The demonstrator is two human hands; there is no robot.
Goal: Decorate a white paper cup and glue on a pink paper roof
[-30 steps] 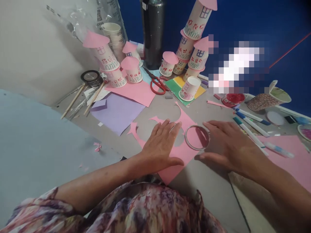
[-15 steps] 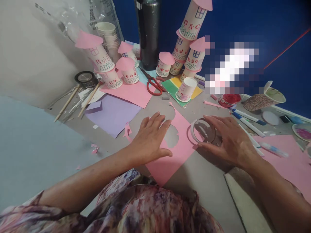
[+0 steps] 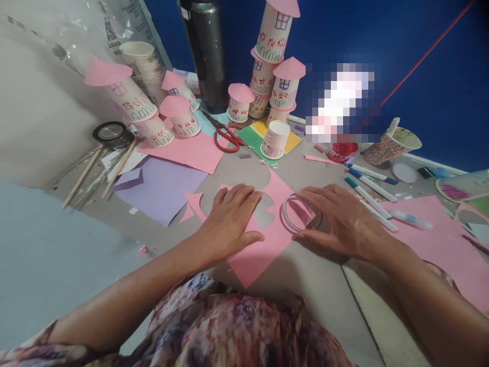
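Observation:
My left hand (image 3: 229, 221) lies flat, fingers stretched out, on a pink paper sheet (image 3: 254, 255) that has round holes cut out of it. My right hand (image 3: 340, 221) curls round a clear tape ring (image 3: 296, 214) standing on the right corner of that sheet, thumb at its near side and fingers over its far side. The ring tilts slightly on the paper.
Decorated paper cups with pink cone roofs (image 3: 280, 79) stand at the back, beside a dark bottle (image 3: 204, 51) and red scissors (image 3: 225, 137). Purple paper (image 3: 160, 186) lies left, markers (image 3: 369, 196) and more pink paper (image 3: 443, 244) right. A black tape roll (image 3: 110, 133) and sticks sit far left.
My right hand closed round the tape ring, lifted it off the sheet's edge and set it back on the pink paper. My left hand stayed flat on the sheet.

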